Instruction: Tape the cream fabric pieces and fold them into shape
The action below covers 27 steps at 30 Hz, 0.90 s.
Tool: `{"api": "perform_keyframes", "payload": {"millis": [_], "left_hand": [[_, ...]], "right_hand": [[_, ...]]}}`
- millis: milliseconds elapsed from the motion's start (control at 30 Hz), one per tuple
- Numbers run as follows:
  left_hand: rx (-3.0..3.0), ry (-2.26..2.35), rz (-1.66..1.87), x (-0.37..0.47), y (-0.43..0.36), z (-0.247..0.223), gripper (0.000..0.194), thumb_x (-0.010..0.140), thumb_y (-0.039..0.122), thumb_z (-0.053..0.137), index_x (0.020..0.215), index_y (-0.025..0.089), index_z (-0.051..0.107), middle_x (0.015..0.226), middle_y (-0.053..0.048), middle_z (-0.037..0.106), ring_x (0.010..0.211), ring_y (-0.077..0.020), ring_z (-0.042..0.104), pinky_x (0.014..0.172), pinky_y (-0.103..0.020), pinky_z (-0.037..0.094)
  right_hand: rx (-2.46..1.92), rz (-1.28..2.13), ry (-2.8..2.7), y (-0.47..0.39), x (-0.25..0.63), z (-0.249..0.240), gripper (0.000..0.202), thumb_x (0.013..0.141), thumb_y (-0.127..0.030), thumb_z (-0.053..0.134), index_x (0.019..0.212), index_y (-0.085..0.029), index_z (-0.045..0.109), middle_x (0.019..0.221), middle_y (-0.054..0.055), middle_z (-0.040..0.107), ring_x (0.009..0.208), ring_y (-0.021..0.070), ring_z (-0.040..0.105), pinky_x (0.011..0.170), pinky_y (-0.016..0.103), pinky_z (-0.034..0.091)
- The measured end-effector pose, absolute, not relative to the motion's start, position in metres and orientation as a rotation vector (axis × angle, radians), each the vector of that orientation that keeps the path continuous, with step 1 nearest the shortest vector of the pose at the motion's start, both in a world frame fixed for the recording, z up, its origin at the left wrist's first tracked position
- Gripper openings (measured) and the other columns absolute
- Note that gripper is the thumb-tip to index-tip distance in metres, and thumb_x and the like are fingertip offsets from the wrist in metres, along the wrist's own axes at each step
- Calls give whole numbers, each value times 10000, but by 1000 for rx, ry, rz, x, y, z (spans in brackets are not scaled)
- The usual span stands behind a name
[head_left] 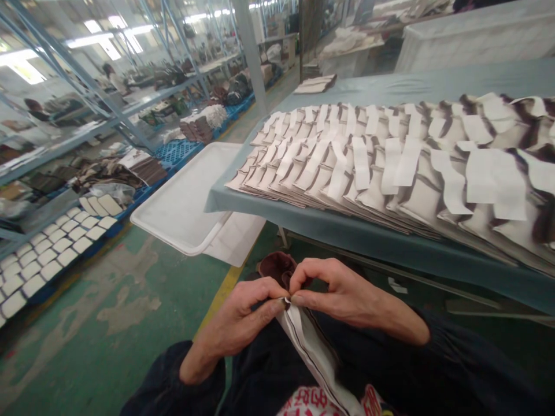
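Observation:
In front of my lap, a long pale fabric piece (313, 349) with dark edges hangs down toward my body. My left hand (243, 315) pinches its top end between thumb and forefinger. Right beside it, my right hand (342, 293) grips the same end in a pinch, the fingertips of both hands nearly touching. What lies right between the fingertips is mostly hidden. Beyond my hands, overlapping rows of similar pale fabric pieces (321, 173), several with white strips on them, cover much of a table with a blue-green cover (269, 205).
A white plastic bin (186, 196) stands against the table's left end. Pale pads (56, 248) lie in rows on a blue pallet at the left. A small fabric stack (315, 84) sits on the table's far corner. Another white bin (481, 43) stands behind.

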State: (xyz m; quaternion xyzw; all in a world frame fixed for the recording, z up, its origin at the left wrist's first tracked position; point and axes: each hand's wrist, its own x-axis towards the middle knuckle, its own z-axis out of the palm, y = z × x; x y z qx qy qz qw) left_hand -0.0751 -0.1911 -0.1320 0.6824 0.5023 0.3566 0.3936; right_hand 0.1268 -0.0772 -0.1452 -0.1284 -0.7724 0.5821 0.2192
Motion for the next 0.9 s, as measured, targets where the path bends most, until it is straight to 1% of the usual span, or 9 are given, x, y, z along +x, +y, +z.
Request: {"api": "perform_keyframes", "payload": {"millis": [200,367,533,600,700,767,833,900], "left_hand": [[1700,1302,891,-76,-191,-135,235,1006,301,549,888,150,685,786,-9,641,717,-128,566,699,-239,421],[1678,1280,928,-74,-188,-135,282,1009,344,545,849,149,674,750,-1,616,693,-123,550,685,-238,413],[1705,1283,902,-75,-187,-135,321,1009,372,540,813,146,657,721,7,578,664,-117,517,654,-239,392],[1707,1287,895,-75,-187,-135,323,1007,374,543,809,146,657,719,7,577,662,-116,518,651,-239,390],[1714,1286,889,-75,-187,-135,321,1005,374,547,813,144,664,722,2,586,664,-118,520,649,-241,391],[1722,1289,883,-74,-186,-135,323,1003,372,550,812,142,671,725,-1,593,669,-120,522,654,-242,394],[1726,1285,884,-74,-185,-135,321,1001,370,554,814,139,677,727,-4,600,673,-120,527,661,-240,398],[1727,1278,885,-74,-185,-134,320,998,364,555,811,137,682,722,-4,603,663,-117,526,654,-236,400]], "right_hand": [[-373,1418,-2262,-76,130,-142,106,936,-268,678,890,-173,694,856,11,702,768,131,620,744,242,463],[-404,1549,-2206,-73,131,-147,153,944,-308,678,888,-170,710,816,1,705,716,118,619,696,219,469],[-357,1361,-2330,-72,134,-144,150,952,-309,668,926,-181,744,850,17,730,761,129,630,735,239,444],[-377,1455,-2317,-71,133,-142,168,937,-332,684,904,-179,744,812,6,712,716,120,602,693,233,429],[-431,1839,-2153,-68,128,-143,273,892,-422,720,838,-155,699,736,-17,634,630,97,505,600,218,387],[-420,2047,-2030,-66,125,-147,362,852,-491,744,810,-142,655,724,-25,586,630,92,461,582,212,367],[-408,2160,-1979,-66,123,-150,417,822,-534,759,810,-137,633,721,-28,562,637,93,444,576,211,351],[-430,2185,-1982,-68,124,-150,405,828,-523,750,812,-136,629,711,-32,552,628,91,439,566,211,345]]}}
